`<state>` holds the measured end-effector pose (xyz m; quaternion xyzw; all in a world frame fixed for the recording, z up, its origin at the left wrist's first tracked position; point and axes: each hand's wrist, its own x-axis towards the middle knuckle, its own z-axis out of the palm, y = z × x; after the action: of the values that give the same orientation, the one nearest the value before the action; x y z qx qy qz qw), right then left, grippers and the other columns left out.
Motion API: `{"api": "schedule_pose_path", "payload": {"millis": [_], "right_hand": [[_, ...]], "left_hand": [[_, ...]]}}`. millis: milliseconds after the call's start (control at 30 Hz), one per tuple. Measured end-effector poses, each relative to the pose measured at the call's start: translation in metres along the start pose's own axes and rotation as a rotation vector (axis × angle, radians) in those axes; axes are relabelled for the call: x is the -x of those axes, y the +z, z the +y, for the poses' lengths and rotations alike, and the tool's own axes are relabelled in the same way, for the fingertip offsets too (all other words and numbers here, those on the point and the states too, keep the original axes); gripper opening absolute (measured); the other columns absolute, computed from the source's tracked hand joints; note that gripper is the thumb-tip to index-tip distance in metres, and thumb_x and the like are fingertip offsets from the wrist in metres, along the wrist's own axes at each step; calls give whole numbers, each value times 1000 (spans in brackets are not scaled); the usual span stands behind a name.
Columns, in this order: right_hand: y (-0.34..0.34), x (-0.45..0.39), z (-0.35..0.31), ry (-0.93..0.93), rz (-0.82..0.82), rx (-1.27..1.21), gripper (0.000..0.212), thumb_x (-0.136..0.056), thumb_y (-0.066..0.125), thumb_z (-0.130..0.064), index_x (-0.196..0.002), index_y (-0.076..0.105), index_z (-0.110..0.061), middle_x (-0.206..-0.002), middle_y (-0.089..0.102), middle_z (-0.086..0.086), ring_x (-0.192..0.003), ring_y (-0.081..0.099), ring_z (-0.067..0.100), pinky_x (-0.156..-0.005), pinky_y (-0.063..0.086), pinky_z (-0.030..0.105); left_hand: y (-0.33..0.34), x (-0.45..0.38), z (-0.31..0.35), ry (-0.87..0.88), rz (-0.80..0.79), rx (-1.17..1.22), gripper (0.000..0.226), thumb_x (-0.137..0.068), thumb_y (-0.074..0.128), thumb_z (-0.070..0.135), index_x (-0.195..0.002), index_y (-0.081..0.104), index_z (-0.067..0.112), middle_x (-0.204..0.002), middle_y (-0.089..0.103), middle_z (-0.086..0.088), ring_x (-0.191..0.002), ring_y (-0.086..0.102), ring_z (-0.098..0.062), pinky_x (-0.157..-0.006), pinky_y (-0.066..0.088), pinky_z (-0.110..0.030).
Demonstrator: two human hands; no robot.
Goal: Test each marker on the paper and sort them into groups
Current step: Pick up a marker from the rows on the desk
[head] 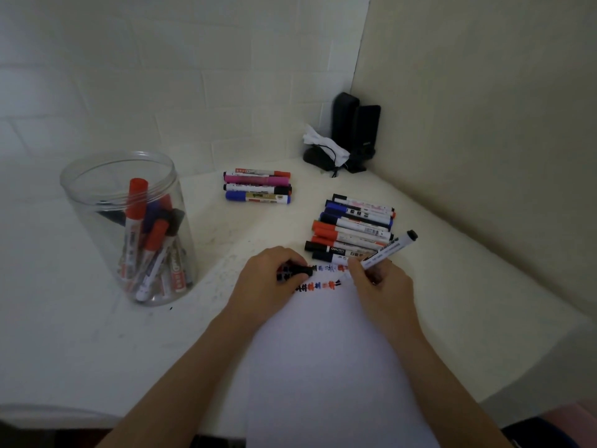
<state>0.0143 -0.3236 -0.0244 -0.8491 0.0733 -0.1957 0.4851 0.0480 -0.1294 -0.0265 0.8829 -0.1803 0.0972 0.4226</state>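
Observation:
My right hand (382, 286) grips a white marker with a black end (391, 248), its tip down at the top of the white paper (329, 367). My left hand (268, 282) holds a black cap (302, 270) and rests on the paper's top left. Two rows of black, red and blue test marks (323, 284) run between my hands. One group of several markers (353, 226) lies just beyond my right hand. A smaller group of several markers (257, 185) lies farther back. A clear plastic jar (129, 227) at the left holds several more markers.
The white table (80, 334) sits in a corner, walls behind and to the right. Black speakers (355, 127), a crumpled tissue (324, 143) and a dark mouse (318, 158) stand in the far corner. The table's right edge runs diagonally near my right arm.

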Motion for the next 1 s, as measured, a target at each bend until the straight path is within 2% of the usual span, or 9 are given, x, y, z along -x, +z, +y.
{"api": "schedule_pose_path", "payload": {"millis": [67,167,300,467,567,633,767,833,1000], "right_hand": [[0,1,-2,-5,-8,-5,27,-91,63,-31,-69,59,-17,-59,57,-7,-49,50,-4,-48,35,6],[0,1,-4,-1,-14,-5,22,-91,64,-28,-70,61,-20,-63,60,-9,-54,55,-8,-51,38,5],[1,-1,1,27,5,-26,27,-92,63,-31,-75,64,-10,-62,62,-3,-48,49,-2,-48,37,8],[1,0,-2,25,10,-26,21,-92,63,-28,-74,62,-18,-66,64,-5,-54,55,4,-50,45,13],[0,-2,-1,81,51,-87,32,-93,61,-34,-70,62,-12,-56,55,-1,-46,42,7,-47,38,21],[-2,-4,-2,120,74,-144,38,-93,60,-38,-71,64,-7,-52,48,1,-45,37,7,-46,33,22],[-4,-4,-11,171,117,-225,17,-90,67,-31,-83,71,-16,-58,59,-5,-46,43,0,-45,35,14],[-5,-4,-16,203,100,-260,14,-89,69,-26,-86,70,-12,-61,60,-1,-50,46,5,-46,37,17],[-8,7,-39,247,-27,-479,14,-90,66,-18,-86,64,-5,-65,51,8,-60,45,15,-53,44,24]], "left_hand": [[0,0,-1,9,6,3,14,-82,73,25,-96,69,27,-95,67,13,-90,60,-3,-82,44,-11],[0,1,-1,-9,8,22,14,-82,74,24,-95,69,28,-95,67,14,-90,60,-3,-82,43,-10],[0,1,-1,0,6,23,14,-82,73,24,-95,69,27,-96,67,12,-91,59,-4,-83,44,-12],[0,1,-1,6,7,17,14,-83,73,24,-96,69,27,-96,66,14,-91,59,-4,-85,47,-17],[-2,-1,1,-3,0,26,13,-85,70,23,-98,68,27,-97,65,14,-91,58,-2,-82,43,-9],[-5,0,2,-34,57,120,13,-87,67,20,-99,67,26,-99,65,14,-92,59,-1,-81,44,-9],[-13,3,5,-148,211,331,14,-90,65,22,-103,67,23,-98,67,13,-92,62,0,-85,50,-17],[-17,11,10,-176,205,400,14,-89,66,21,-102,68,24,-96,69,13,-89,63,0,-84,51,-19],[-18,34,7,-202,150,474,17,-87,67,10,-99,70,22,-94,70,13,-89,63,3,-81,46,-8]]}}
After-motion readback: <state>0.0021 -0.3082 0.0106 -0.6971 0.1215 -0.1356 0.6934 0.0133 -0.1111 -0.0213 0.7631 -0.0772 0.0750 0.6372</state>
